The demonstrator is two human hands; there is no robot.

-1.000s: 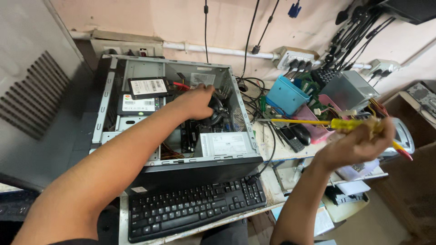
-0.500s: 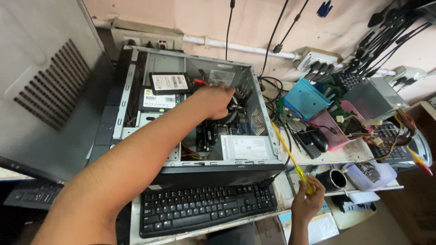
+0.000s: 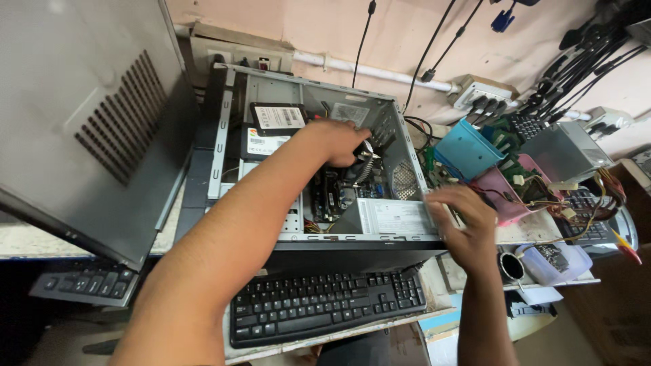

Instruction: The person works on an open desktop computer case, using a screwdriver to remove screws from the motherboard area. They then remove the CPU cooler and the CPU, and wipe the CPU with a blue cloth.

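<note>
- Since half a second ago, the right hand point(image 3: 461, 220) is being seen raised to the case's right edge, and the yellow-handled screwdriver held then is no longer being seen in it.
- An open computer case point(image 3: 230, 135) is being seen lying on a pale, cluttered bench against a pink wall point(image 3: 407, 34); cables point(image 3: 434, 54) are hanging down to a wall socket box point(image 3: 485, 95).
- The left hand point(image 3: 336, 139) is being reached into the case, fingers curled over the fan area; what is being gripped cannot be told.
- The right hand is being held with fingers spread wide and nothing gripped, beside the grey power supply point(image 3: 393, 217).
- A removed side panel point(image 3: 81, 115) is being seen propped at the left, and a black keyboard point(image 3: 325, 305) is lying just in front of the case.
- A blue box point(image 3: 464, 149), a pink tray point(image 3: 512, 196) and a clear plastic tub point(image 3: 559, 261) are crowding the bench at the right.
- The left forearm is blocking the view of much of the case interior.
</note>
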